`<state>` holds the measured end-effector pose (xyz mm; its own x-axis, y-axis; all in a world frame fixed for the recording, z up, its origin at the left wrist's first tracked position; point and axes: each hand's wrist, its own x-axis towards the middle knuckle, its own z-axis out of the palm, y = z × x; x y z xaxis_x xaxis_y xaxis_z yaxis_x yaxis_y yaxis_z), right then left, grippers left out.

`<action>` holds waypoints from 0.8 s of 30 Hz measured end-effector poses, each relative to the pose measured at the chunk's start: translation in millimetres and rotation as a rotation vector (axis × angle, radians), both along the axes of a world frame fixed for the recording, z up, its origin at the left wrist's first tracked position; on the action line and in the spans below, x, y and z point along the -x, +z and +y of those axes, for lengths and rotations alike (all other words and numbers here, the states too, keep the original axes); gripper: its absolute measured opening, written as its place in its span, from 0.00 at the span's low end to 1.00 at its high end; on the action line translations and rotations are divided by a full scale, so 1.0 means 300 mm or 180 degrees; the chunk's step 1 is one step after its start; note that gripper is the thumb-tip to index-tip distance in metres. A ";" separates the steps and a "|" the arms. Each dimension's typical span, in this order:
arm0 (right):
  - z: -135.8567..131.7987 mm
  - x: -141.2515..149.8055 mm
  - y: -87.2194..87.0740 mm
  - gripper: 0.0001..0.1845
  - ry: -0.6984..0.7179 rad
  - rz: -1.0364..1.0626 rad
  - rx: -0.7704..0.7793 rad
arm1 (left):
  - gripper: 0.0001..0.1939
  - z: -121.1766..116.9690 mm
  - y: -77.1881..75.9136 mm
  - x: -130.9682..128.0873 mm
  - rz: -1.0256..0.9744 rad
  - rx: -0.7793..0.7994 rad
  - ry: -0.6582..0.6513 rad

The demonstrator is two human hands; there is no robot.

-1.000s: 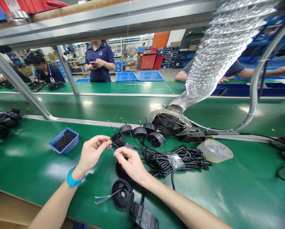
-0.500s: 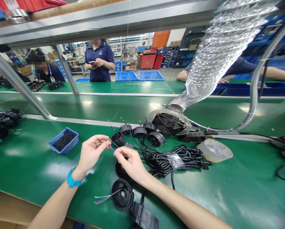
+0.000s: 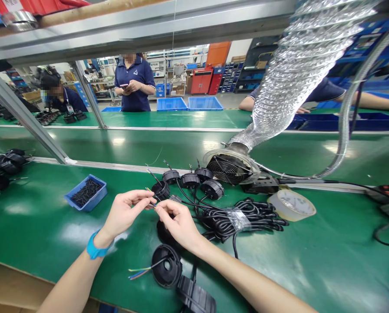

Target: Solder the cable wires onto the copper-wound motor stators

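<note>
My left hand, with a blue wristband, pinches thin coloured wires near their tips. Whether a small black sleeve is also between its fingertips, I cannot tell. My right hand is closed on the same wires just to the right, the fingertips of both hands almost meeting. Below them lies a round black cap with green-yellow, blue and brown wires coming out through it. Beside it is a black ribbed housing. Another black part is partly hidden under my right hand.
A blue tray of short black tubes stands left. Several black round housings with wires sit beyond my hands. To the right are a bundled black cable, a tape roll and a fan under a foil duct. People stand or sit across the bench.
My left hand has shifted slightly right and down, closer to my right fingertips, so less of the wires shows between them. My right hand has barely moved.
</note>
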<state>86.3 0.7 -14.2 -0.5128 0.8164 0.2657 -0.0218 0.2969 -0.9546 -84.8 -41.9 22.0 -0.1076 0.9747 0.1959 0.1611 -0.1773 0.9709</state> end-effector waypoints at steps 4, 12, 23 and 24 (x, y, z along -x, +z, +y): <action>0.001 0.003 -0.005 0.13 -0.0002 -0.0033 -0.0088 | 0.12 0.002 0.004 0.009 -0.0122 0.0224 -0.0174; 0.005 0.002 -0.019 0.12 -0.0001 0.0026 -0.0026 | 0.15 0.033 0.019 0.169 0.0674 -0.0155 0.1149; 0.004 0.007 -0.013 0.13 -0.0022 0.0093 0.0100 | 0.13 0.043 0.013 0.118 0.1317 -0.0314 0.0211; 0.004 0.007 -0.012 0.14 -0.0022 0.0085 0.0074 | 0.12 0.040 0.002 0.069 0.0991 -0.0203 -0.0049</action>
